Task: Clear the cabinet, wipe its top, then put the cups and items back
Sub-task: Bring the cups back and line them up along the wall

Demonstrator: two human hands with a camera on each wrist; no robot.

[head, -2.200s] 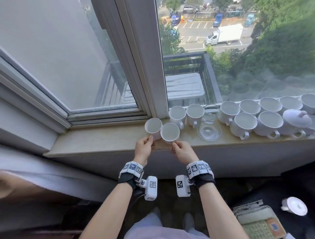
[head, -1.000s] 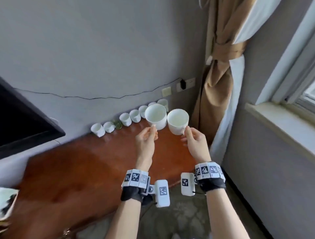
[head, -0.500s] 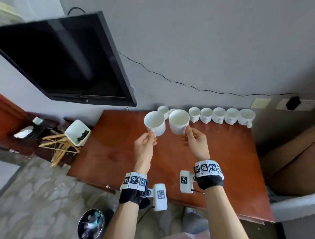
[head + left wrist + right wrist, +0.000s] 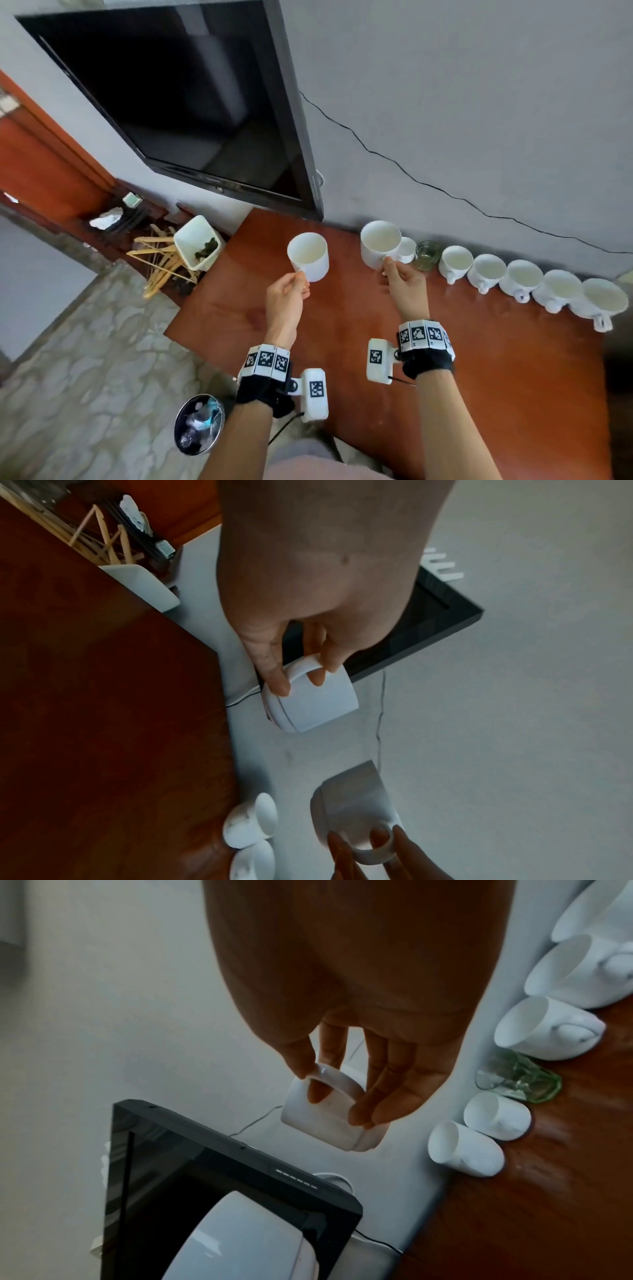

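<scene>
We hold a white cup in each hand above the reddish-brown wooden cabinet top (image 4: 342, 342). Our left hand (image 4: 286, 301) pinches the handle of the left cup (image 4: 308, 255) between thumb and fingers; the left wrist view shows a fingertip hooked through the loop and the thumb pressed against the handle's outer side. That cup hangs in the air over the left part of the top, well apart from the row at the wall, mouth up and tipped slightly toward us, its handle pointing back at our palm.

Our right hand (image 4: 404, 286) grips the handle of the right cup (image 4: 380, 243) in the same way, one finger through the loop and the others curled against the cup's wall, as the right wrist view shows. This cup is upright, mouth up, handle toward us, close to the wall at the left end of the row. From the head view we cannot tell whether its base touches the wood; the right wrist view shows it clear of the surface.

Just right of it stands a small white cup (image 4: 407, 248), partly hidden behind it, then a green-tinted glass (image 4: 426, 255). After that come five white cups (image 4: 522, 279) in a line along the wall, mouths up, handles pointing out toward the front edge.

A dark television (image 4: 178, 102) hangs on the grey wall above the cabinet's left end, and a thin black cable (image 4: 411, 178) runs across the wall.
</scene>
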